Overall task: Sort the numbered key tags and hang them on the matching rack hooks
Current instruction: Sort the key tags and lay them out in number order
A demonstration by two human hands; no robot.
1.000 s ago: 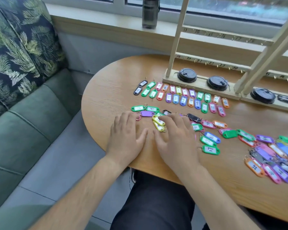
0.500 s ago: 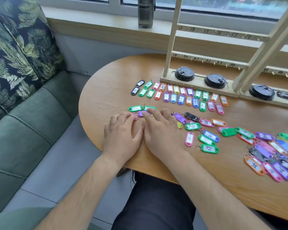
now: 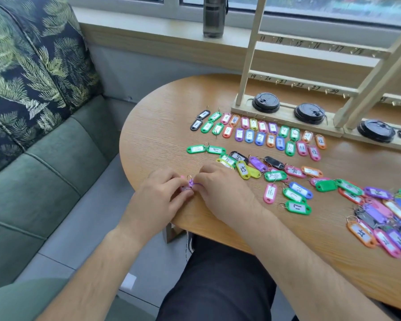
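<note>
My left hand (image 3: 159, 195) and my right hand (image 3: 222, 191) meet near the table's front left edge and together pinch small key tags (image 3: 190, 183), purple and pink, with a metal ring; most of them is hidden by my fingers. Two ordered rows of numbered tags (image 3: 259, 133) lie in front of the wooden rack (image 3: 285, 89), whose bars carry numbered hooks. Loose tags (image 3: 273, 176) are scattered just right of my hands. A heap of mixed tags (image 3: 384, 218) lies at the right.
The oval wooden table (image 3: 153, 135) ends close to my hands. Three black lids (image 3: 265, 103) sit on the rack base. A dark bottle (image 3: 214, 17) stands on the windowsill. A green sofa (image 3: 33, 170) with a leaf-print cushion is at the left.
Both hands lay flat over the loose tags before. They have drawn back toward the table's front edge and now pinch purple and pink tags between them. The yellow tags are uncovered.
</note>
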